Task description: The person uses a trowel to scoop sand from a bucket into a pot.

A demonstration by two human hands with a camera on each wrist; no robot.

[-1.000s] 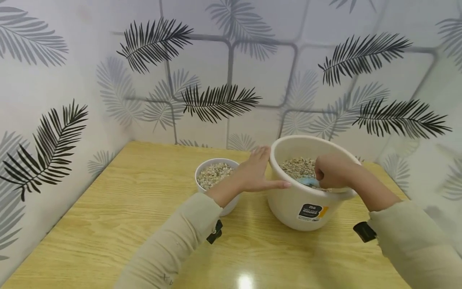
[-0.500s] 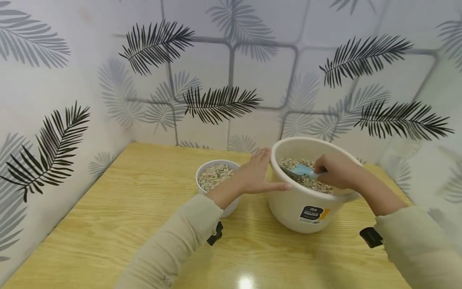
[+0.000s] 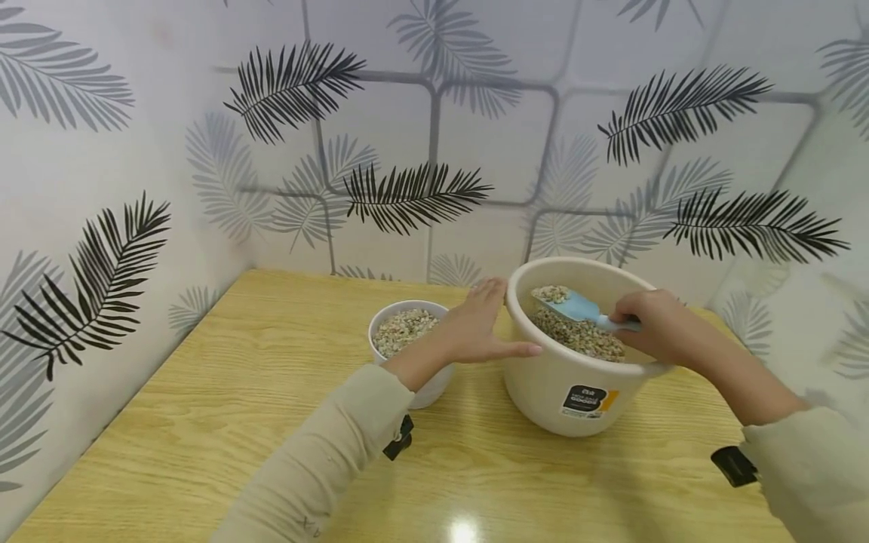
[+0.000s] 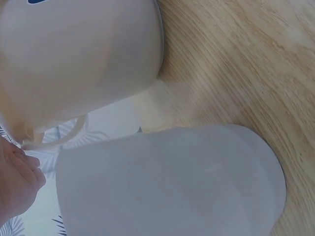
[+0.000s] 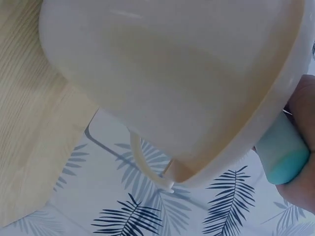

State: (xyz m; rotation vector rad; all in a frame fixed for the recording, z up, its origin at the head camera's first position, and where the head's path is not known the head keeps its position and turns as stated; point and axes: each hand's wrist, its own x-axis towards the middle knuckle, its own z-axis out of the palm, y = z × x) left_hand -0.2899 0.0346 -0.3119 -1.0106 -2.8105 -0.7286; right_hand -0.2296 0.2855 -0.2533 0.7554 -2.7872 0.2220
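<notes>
In the head view my right hand (image 3: 655,320) grips the handle of a light blue scoop (image 3: 577,305), with grains heaped toward its tip. The scoop is above the grain mix (image 3: 584,335) inside a cream bucket (image 3: 553,392). The handle's teal end (image 5: 289,164) sticks out of the hand in the right wrist view. My left hand (image 3: 475,324) is spread against the bucket's left rim, thumb stretched along the front. Under the left forearm stands a white bowl (image 3: 376,351) full of similar grain, partly hidden; its plain outer wall (image 4: 172,182) fills the left wrist view's lower part.
Both containers stand on a wooden table (image 3: 224,407), the bowl left of the bucket. A leaf-patterned wall (image 3: 407,121) rises behind the table. The bucket has a loop handle (image 5: 147,164) on its side.
My right hand has lifted the scoop out of the bucket's grain, moving up and slightly right; grains now show on the blade. The left hand stays at the rim.
</notes>
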